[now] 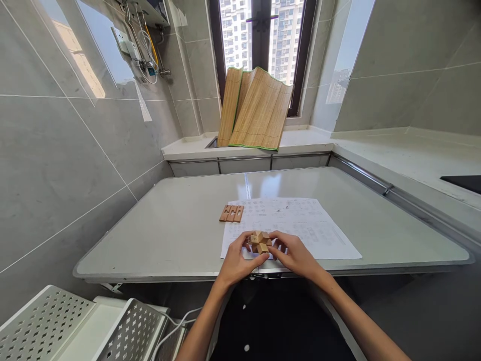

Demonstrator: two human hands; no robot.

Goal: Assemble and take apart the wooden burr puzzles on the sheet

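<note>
White table (150, 235), interlocked wooden block (260, 241) at printed sheet's (304, 228) near-left part, pinched between left hand (237, 258) and right hand (295, 253), neither nearer, no clear long axis.

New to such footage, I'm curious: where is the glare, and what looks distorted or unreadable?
Head view: glare lies on the far part of the table, and bright reflections on the wall, likely light from the window; head view: the table's front corners look stretched, wide-lens style; head view: the puzzle looks fairly sharp, but print on the sheet is too small to read.
</note>
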